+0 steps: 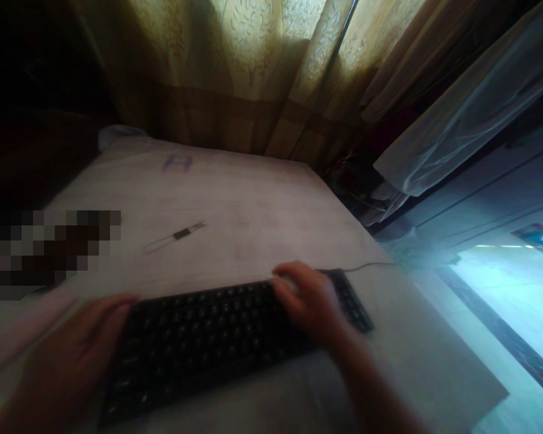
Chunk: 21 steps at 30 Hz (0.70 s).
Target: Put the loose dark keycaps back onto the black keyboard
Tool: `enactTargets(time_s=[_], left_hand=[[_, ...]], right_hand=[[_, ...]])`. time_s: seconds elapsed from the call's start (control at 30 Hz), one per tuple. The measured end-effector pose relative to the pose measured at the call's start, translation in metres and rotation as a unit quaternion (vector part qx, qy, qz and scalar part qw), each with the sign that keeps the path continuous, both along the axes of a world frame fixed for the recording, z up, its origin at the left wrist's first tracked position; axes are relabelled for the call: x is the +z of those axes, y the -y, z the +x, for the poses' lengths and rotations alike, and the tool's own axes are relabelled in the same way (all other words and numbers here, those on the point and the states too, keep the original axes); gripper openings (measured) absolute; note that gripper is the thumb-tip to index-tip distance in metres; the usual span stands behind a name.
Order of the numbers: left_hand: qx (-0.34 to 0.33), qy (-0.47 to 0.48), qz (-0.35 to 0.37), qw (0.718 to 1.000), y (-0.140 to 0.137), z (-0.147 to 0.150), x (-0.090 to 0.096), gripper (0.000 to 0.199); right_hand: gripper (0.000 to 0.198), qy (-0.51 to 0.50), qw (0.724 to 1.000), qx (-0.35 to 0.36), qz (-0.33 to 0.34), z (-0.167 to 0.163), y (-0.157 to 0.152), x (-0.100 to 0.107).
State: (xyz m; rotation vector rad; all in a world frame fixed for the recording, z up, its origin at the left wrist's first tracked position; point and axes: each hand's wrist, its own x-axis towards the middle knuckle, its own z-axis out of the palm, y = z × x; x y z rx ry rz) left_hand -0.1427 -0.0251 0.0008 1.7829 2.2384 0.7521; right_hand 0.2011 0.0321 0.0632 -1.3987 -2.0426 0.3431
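A black computer keyboard (208, 334) lies slightly slanted on the pale table, its cable (366, 265) running off the far right corner. My left hand (79, 343) grips the keyboard's left end, the fingers and thumb around its edge. Over the right part of the keys rests my right hand (308, 301), its fingers curled closed. A small pale bit shows between its thumb and fingers; what it is cannot be made out. Beyond the keyboard lies a thin metal tool (181, 234) like tweezers, with a dark middle grip and a looped end.
The table (253, 193) has a pale cover with a purple mark near the far left. Patterned curtains (235, 66) hang behind it. White cloth (457, 114) hangs at the right, above a bright floor (516, 301). A blurred-out patch covers something at the left.
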Motion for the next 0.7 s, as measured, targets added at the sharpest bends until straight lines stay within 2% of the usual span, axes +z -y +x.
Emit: enactTargets(time_s=[0.1, 0.17, 0.3, 0.37, 0.47, 0.7], left_hand=[[0.0, 0.016, -0.004, 1.0, 0.0, 0.0, -0.003, 0.042], [0.0, 0.025, -0.015, 1.0, 0.0, -0.002, -0.007, 0.042], [0.016, 0.042, -0.042, 0.998, 0.0, -0.005, -0.008, 0.042], [0.021, 0.052, -0.047, 0.997, 0.0, -0.004, -0.006, 0.044], [0.017, 0.061, -0.043, 0.997, 0.0, -0.003, -0.004, 0.049], [-0.004, 0.056, -0.009, 0.998, 0.002, -0.002, -0.007, 0.044]], right_hand=[[0.005, 0.007, 0.999, 0.002, -0.054, -0.002, -0.003, 0.012], [0.006, 0.001, 0.997, 0.005, -0.074, -0.006, -0.002, 0.01], [0.006, -0.031, 0.998, -0.003, -0.056, -0.01, 0.003, -0.009], [0.006, -0.032, 0.997, -0.001, -0.07, -0.009, 0.004, -0.016], [0.008, -0.017, 0.996, 0.005, -0.089, -0.007, 0.005, -0.019], [0.008, 0.032, 0.998, 0.034, -0.045, -0.01, 0.01, -0.023]])
